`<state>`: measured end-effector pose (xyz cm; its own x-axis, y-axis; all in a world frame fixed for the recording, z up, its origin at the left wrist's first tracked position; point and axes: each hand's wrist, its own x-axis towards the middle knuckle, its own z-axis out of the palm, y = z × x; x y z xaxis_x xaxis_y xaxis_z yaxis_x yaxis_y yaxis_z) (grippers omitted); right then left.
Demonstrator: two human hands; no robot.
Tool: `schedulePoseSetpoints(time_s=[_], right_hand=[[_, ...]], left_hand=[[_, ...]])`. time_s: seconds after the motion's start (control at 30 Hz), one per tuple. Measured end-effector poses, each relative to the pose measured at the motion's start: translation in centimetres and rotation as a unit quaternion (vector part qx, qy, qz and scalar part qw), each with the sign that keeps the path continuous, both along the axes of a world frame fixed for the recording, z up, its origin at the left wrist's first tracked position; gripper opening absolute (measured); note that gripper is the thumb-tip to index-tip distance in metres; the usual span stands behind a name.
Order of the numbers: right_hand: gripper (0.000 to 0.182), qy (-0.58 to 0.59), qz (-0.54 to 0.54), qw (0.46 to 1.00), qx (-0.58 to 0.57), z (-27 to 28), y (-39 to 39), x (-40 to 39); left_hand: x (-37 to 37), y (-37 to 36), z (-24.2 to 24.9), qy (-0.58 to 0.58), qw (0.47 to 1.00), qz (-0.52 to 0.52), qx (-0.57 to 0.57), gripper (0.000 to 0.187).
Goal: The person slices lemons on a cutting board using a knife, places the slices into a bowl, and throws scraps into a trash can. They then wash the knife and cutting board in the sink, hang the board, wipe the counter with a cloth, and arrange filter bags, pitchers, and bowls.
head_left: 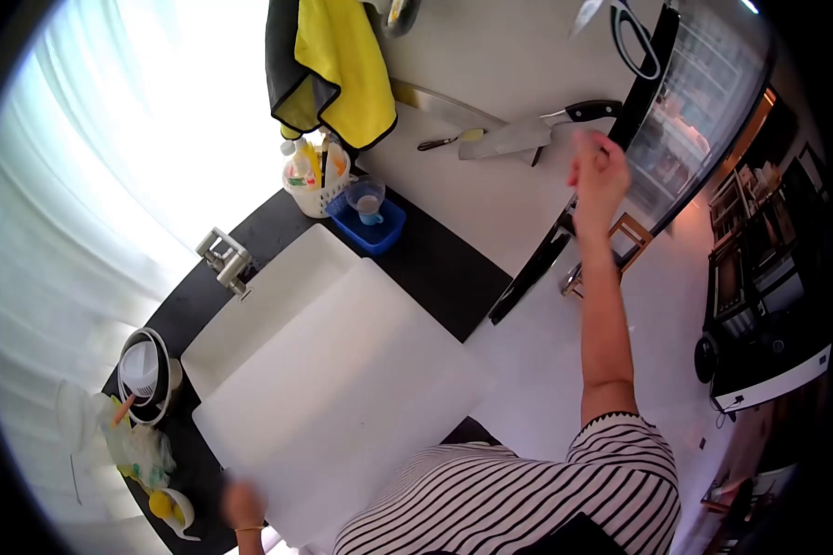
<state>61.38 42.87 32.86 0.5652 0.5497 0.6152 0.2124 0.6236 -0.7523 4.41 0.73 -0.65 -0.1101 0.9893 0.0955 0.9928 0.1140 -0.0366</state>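
While our right hand (600,176) lifts beside the cleaver (518,137), its grip looks loosely together, holding nothing. Our left hand (241,507), blurred, touches the cutting board (342,388); grip unclear.

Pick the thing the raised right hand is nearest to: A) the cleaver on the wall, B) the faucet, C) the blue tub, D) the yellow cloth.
A: the right hand is up beside the cleaver on the wall rail, its fingers blurred, while the tub, faucet and cloth lie well off to the left of it.
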Motion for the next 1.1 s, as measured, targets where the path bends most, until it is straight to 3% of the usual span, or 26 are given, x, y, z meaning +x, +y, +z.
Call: schedulePoseSetpoints(time_s=[0.1,0.17,0.2,0.23,0.27,0.3,0.33,0.37,0.47,0.53,0.57,0.63,0.67,0.7,0.77,0.8,0.87,0.9,0.97,1.0,1.07,1.1], right_hand=[[0.028,0.006,-0.001,0.997,-0.072,1.0,1.7,0.8],[0.032,-0.068,-0.097,0.993,-0.026,0.5,3.6,2.1],[0.031,-0.070,-0.048,0.995,-0.047,0.6,3.1,2.3],[0.029,-0.137,-0.102,0.985,-0.029,0.2,4.2,3.5],[0.027,-0.110,-0.026,0.988,-0.110,-1.5,9.0,10.3],[0.031,-0.085,0.041,0.976,-0.197,-3.1,13.6,17.1],[0.037,-0.088,0.165,0.977,-0.103,-5.0,16.0,20.9],[0.034,-0.127,0.157,0.973,-0.108,-4.8,17.1,21.9],[0.027,-0.236,0.011,0.957,-0.166,-3.9,12.0,17.0],[0.022,-0.283,-0.037,0.944,-0.168,-3.5,4.5,13.7],[0.020,-0.314,-0.033,0.937,-0.149,-3.5,-0.4,10.0],[0.018,-0.393,-0.007,0.915,-0.095,-4.4,-11.3,-0.6],[0.018,-0.442,0.028,0.894,-0.067,-5.1,-16.5,-6.6],[0.018,-0.494,0.069,0.866,-0.040,-6.0,-21.3,-12.4],[0.019,-0.595,0.176,0.784,0.032,-8.9,-28.5,-23.0],[0.019,-0.626,0.226,0.743,0.077,-10.6,-31.0,-27.4],[0.023,-0.630,0.339,0.672,0.190,-14.4,-33.9,-33.8],[0.024,-0.625,0.338,0.643,0.284,-14.4,-35.1,-37.5],[0.018,-0.661,0.433,0.542,0.286,-14.1,-36.8,-42.3],[0.018,-0.661,0.433,0.537,0.294,-13.9,-37.1,-43.4],[0.014,-0.705,0.582,0.375,0.154,-13.8,-37.6,-45.6],[0.011,-0.635,0.603,0.455,0.160,-13.8,-37.8,-48.5]], left_hand=[[0.4,0.4,1.9,0.018,0.997,0.070,0.007,0.011],[1.7,0.3,3.0,-0.008,0.993,0.113,-0.018,0.010],[2.1,0.6,4.9,-0.021,0.992,0.125,-0.029,0.011],[3.2,1.0,6.1,-0.055,0.988,0.140,0.020,0.011],[2.3,1.0,5.0,-0.058,0.986,0.151,-0.028,0.010],[3.1,0.4,7.4,-0.075,0.979,0.184,-0.053,0.009],[3.2,0.6,8.5,-0.100,0.966,0.222,-0.090,0.009],[2.2,-0.1,8.4,-0.117,0.972,0.197,-0.047,0.010],[0.7,-1.1,5.6,-0.104,0.980,0.143,0.087,0.004],[1.4,-1.6,7.4,-0.150,0.976,0.122,0.099,0.010],[2.1,-1.5,7.9,-0.232,0.956,0.112,0.142,0.010],[4.1,-0.9,8.4,-0.426,0.896,0.069,0.100,0.011],[5.5,-0.3,11.0,-0.601,0.796,0.061,0.027,0.020],[6.4,0.6,11.3,-0.771,0.631,0.027,-0.080,0.028],[7.3,0.4,15.5,-0.900,0.415,0.016,-0.130,0.033],[7.3,0.3,16.5,-0.902,0.413,0.005,-0.129,0.033],[7.0,-1.0,18.0,-0.947,0.316,0.051,-0.031,0.028],[6.4,-1.7,16.9,-0.948,0.315,0.043,-0.028,0.028],[4.6,-3.9,13.6,-0.921,0.311,0.175,0.155,0.014],[3.3,-5.8,13.8,-0.895,0.354,0.219,0.160,0.011],[0.8,-10.8,12.8,-0.848,0.410,0.263,0.212,0.009],[0.2,-13.1,11.4,-0.828,0.424,0.260,0.258,0.009]])
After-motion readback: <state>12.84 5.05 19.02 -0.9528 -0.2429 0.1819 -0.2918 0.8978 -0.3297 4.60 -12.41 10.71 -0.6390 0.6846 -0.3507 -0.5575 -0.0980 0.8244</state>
